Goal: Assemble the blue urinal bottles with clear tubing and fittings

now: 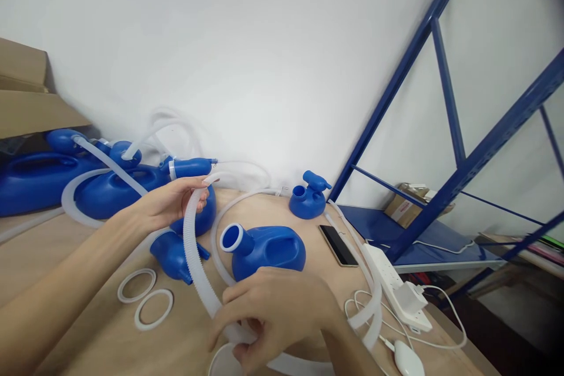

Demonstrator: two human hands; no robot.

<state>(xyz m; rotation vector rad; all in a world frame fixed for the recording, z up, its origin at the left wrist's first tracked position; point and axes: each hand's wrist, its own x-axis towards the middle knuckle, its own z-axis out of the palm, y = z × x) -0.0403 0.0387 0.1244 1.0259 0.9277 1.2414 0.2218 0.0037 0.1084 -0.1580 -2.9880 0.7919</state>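
My left hand pinches the upper end of a translucent white corrugated hose between thumb and fingers. From there the hose runs down and curves right below my right hand. The right fingers are curled around the hose near the front edge of view, slightly blurred. Partly hidden under that hand lies a round white piece. Just beyond stands a blue plastic bottle with a white-rimmed mouth. A loose blue spouted piece and two white rings lie left of the hose.
Blue bottles with hoses crowd the back left beside a cardboard box. Another blue piece, a phone, hoses, a power strip and cables lie right. A blue metal rack stands beyond.
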